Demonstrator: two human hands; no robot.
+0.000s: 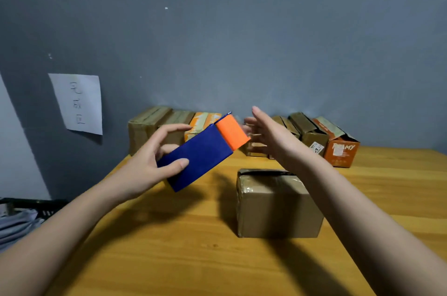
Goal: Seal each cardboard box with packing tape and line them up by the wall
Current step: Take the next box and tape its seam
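Note:
My left hand [154, 162] grips a blue box with an orange end [203, 152] and holds it tilted in the air above the wooden table [169, 247]. My right hand [263, 136] is just right of the orange end, fingers straight and spread, blurred, holding nothing. A brown cardboard box [278, 208] with clear tape over its top sits on the table below my right forearm. Against the grey wall stand a few taped boxes [154, 126] at the left and a few boxes with open flaps [312, 133] at the right, one of them orange [341, 150].
A white paper sheet with handwriting [78, 103] hangs on the wall at the left. A dark crate with grey cloth [21, 218] sits beyond the table's left edge.

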